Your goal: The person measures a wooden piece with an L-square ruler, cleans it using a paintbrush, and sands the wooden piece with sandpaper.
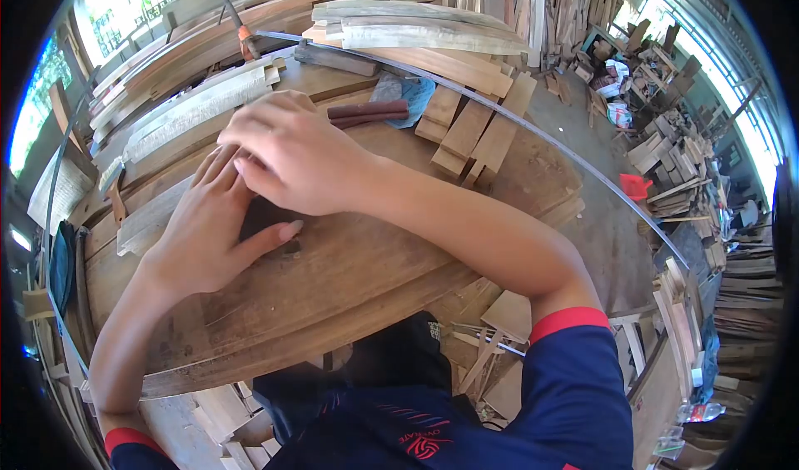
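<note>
My left hand (204, 233) lies palm down over the wooden workbench (349, 270), with its fingers stretched forward and its thumb held apart. Across its fingertips reaches my right hand (291, 149), fingers bent and thumb drawn in. The two hands touch, and my right hand covers the ends of the left fingers. Whatever the right fingers pinch, if anything, is hidden. A dark patch (262, 212) shows between the left thumb and the right palm; I cannot tell what it is. Just beyond my right hand lie reddish-brown rolls (370, 114).
Pale boards (433, 37) are stacked at the back. Short wooden blocks (466, 137) sit right of the rolls. An orange-handled tool (247, 43) rests at the back left, a brush (113, 183) at the left. Wood offcuts (666, 149) and a red dustpan (635, 187) lie on the right.
</note>
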Motion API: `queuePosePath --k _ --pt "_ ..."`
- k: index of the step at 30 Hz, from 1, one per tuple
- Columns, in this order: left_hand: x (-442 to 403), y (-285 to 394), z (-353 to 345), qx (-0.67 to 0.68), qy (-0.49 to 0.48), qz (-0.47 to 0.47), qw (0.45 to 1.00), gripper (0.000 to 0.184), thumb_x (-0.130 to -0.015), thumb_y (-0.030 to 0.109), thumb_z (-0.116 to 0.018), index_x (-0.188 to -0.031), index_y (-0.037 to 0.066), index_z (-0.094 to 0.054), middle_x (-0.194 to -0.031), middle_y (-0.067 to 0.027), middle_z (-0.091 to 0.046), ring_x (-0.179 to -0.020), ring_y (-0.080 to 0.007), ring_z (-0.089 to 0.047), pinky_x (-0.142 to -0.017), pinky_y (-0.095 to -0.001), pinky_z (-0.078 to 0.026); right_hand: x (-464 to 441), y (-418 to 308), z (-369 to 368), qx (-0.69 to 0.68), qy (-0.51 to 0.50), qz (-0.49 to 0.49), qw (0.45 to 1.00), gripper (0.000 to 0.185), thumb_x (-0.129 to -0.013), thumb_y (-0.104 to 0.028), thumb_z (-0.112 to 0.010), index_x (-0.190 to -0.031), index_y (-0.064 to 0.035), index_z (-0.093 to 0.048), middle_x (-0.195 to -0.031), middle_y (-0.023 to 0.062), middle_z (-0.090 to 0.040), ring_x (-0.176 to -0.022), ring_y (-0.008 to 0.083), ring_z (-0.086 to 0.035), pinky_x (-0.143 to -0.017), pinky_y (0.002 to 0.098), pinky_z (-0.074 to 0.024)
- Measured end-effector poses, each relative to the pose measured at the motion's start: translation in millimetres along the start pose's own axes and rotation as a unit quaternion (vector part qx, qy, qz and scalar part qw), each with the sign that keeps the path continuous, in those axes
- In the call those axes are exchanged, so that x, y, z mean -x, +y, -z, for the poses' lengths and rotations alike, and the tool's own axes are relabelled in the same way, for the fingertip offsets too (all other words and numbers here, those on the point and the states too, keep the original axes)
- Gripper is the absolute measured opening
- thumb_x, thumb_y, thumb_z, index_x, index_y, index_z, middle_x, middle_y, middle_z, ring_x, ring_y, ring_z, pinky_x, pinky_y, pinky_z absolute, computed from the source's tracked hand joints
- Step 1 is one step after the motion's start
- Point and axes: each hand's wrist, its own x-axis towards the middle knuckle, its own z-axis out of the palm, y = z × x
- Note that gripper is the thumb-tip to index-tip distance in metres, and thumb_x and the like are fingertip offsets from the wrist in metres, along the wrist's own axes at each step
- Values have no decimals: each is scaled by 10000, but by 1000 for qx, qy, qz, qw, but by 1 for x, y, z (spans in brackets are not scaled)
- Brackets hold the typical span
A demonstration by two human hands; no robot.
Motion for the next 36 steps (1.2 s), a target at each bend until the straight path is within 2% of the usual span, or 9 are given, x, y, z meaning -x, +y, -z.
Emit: queuePosePath --k 3,6,9,13,17,20,25,32,36 --pt "9 -8 13 62 53 -9 997 598 -967 375 -687 -1351 -77 -613 -1420 -265 -583 -1422 -440 -470 -1219 -478 -347 1 -17 -6 -109 -57 -89 988 373 -996 -107 -602 -1315 83 -636 -1234 305 -686 -1126 448 -693 -984 478 -558" --pt "32 -41 13 386 151 96 905 548 -948 331 -687 -1333 -54 -632 -1374 -235 -617 -1354 -406 -525 -1162 -463 -399 6 -16 0 -65 -139 -94 984 440 -953 -40 -599 -1366 112 -602 -1280 326 -675 -1199 466 -668 -1040 517 -530" --pt "39 -50 22 134 166 108 971 569 -933 338 -696 -1365 -25 -620 -1345 -219 -623 -1281 -394 -566 -1103 -465 -441 12 -6 13 -26 -182 -66 981 413 -909 -46 -613 -1298 93 -615 -1229 324 -687 -1189 456 -670 -1055 491 -522" --pt "41 -36 8 -66 135 52 987 647 -866 246 -774 -1424 -10 -570 -1277 -205 -618 -1199 -408 -591 -1047 -475 -475 4 -9 28 -34 -221 -107 969 374 -925 -77 -616 -1264 78 -627 -1207 298 -700 -1178 453 -669 -1085 508 -493" --pt "42 -38 -1 -54 128 68 988 751 -836 253 -809 -1478 -1 -514 -1251 -212 -615 -1176 -430 -586 -1024 -502 -481 1 -27 2 1 -173 -57 983 440 -969 -109 -629 -1376 58 -612 -1322 260 -672 -1190 411 -673 -1046 503 -522" --pt "47 -36 0 -66 112 70 989 766 -840 287 -809 -1488 4 -512 -1228 -221 -622 -1162 -431 -597 -1020 -499 -484 -4 -16 7 -64 -183 -51 980 321 -976 -99 -607 -1250 56 -669 -1159 250 -721 -1068 420 -713 -964 462 -569" --pt "48 -31 2 -46 112 103 987 801 -861 347 -807 -1506 -16 -501 -1219 -232 -633 -1159 -439 -606 -1032 -498 -475 -9 24 46 -179 -230 -162 943 318 -842 -69 -801 -1160 -54 -799 -1053 217 -782 -953 363 -774 -887 422 -603" --pt "49 -29 2 -34 111 115 987 822 -900 407 -776 -1530 -30 -481 -1213 -262 -647 -1143 -447 -614 -1029 -499 -472 -28 -3 35 -139 -281 -184 932 425 -867 -107 -812 -1282 -39 -745 -1129 247 -755 -986 380 -761 -900 405 -583" --pt "52 -28 0 -48 126 121 983 820 -920 447 -758 -1523 -36 -486 -1166 -267 -660 -1117 -455 -623 -1006 -508 -481 -17 37 53 -235 -321 -240 886 449 -832 -135 -853 -1254 -23 -750 -1202 193 -768 -1078 294 -756 -956 399 -582"
